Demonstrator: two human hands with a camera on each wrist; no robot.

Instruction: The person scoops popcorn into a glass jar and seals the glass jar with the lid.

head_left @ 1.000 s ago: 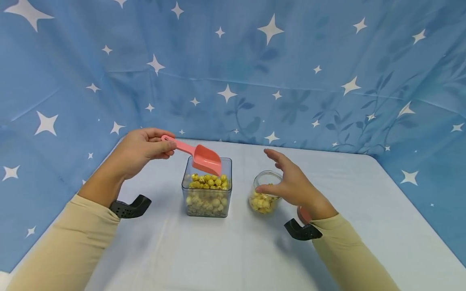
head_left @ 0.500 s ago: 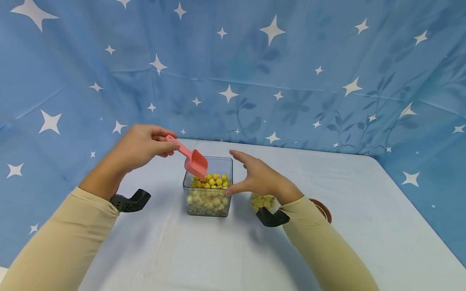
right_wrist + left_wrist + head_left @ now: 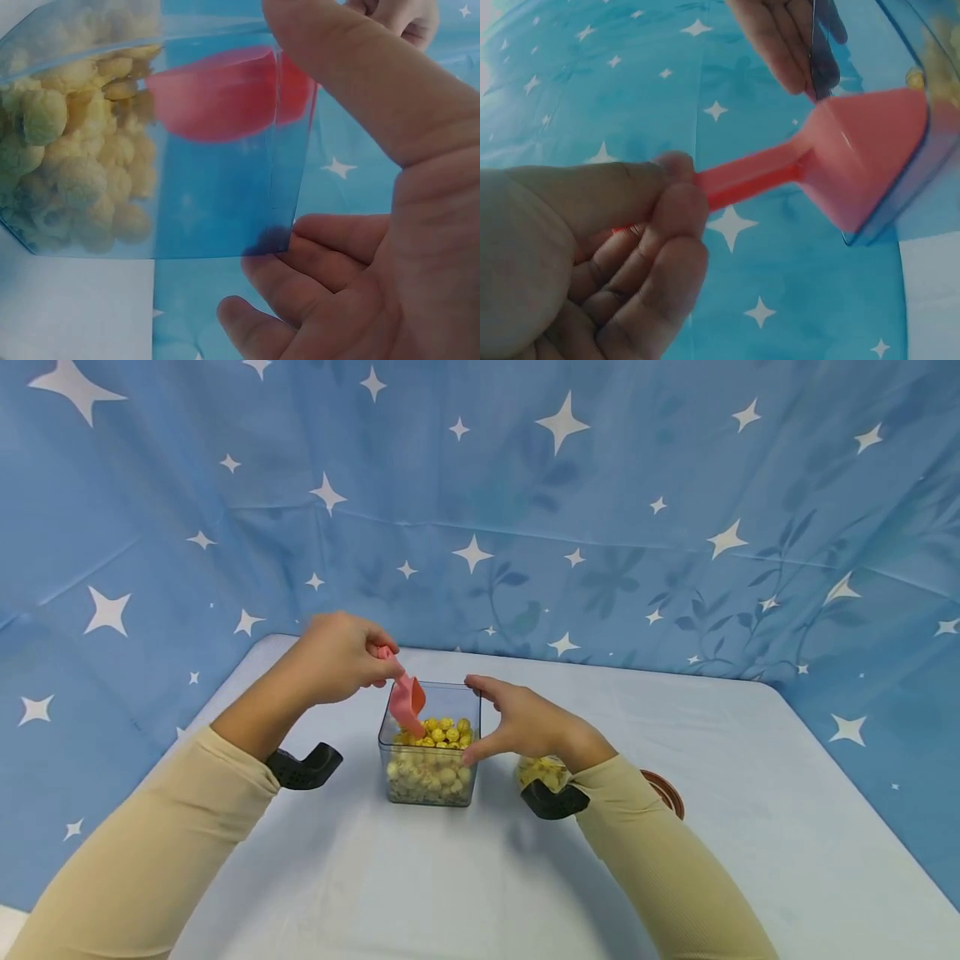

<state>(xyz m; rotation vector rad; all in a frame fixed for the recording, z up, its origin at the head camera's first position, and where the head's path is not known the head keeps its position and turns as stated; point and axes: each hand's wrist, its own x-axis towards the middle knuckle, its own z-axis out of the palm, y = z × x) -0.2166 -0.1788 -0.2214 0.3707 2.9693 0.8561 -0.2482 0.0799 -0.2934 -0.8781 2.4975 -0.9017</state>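
A pink scoop [image 3: 406, 705] dips blade-down inside a clear square container [image 3: 453, 700]; my left hand [image 3: 339, 658] pinches its handle between thumb and fingers. In the left wrist view the scoop's blade [image 3: 859, 150] overlaps the container's rim. Yellow popcorn [image 3: 447, 732] fills roughly the lower half of the container. My right hand [image 3: 531, 720] holds the container's right side, thumb at the near corner and fingers at the far one. Through the container's wall, the right wrist view shows the red blade [image 3: 217, 94] just above the popcorn [image 3: 79, 165].
A clear jar [image 3: 542, 772] with popcorn inside stands right of the container, partly behind my right wrist. Beyond that forearm a brown-red round lid [image 3: 667, 793] lies on the white table [image 3: 787, 827]. A blue star-printed cloth [image 3: 637, 468] hangs along the back.
My right hand has moved left from over the jar to the container's side. The left hand has shifted right and tipped the scoop down into the container.
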